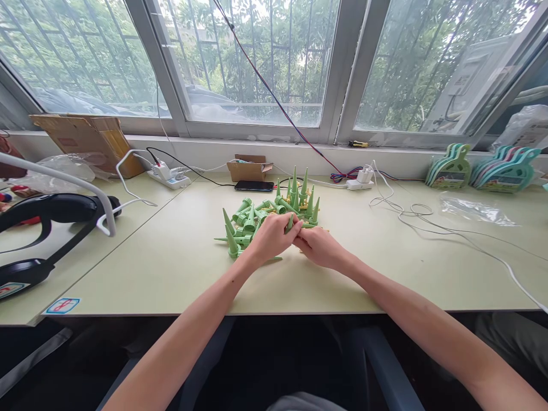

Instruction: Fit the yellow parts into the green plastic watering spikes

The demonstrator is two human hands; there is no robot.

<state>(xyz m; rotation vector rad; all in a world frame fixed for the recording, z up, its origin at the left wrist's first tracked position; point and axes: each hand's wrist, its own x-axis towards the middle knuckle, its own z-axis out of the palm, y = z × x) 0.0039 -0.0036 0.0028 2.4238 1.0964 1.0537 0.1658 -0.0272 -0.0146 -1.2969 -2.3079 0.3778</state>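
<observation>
My left hand point(274, 235) is closed around a green plastic spike point(290, 222), whose tip shows between the thumb and fingers. Against it, fingertips touching, is my right hand point(322, 246); its fingers are closed, and whatever they pinch is hidden. Left of and behind the hands lies a loose heap of green plastic spikes point(249, 220) with collars, some on their sides and some point up. Behind the right hand, several upright spikes point(295, 194) stand close together with small yellow parts point(303, 200) among them.
A black phone point(254, 186) and a small open carton point(248, 169) sit behind the heap. White cables point(417, 214) and a clear plastic bag point(477, 210) lie to the right, near stacked green hangers point(450, 166). On the left are a black headset point(60, 208) and a power strip point(169, 178).
</observation>
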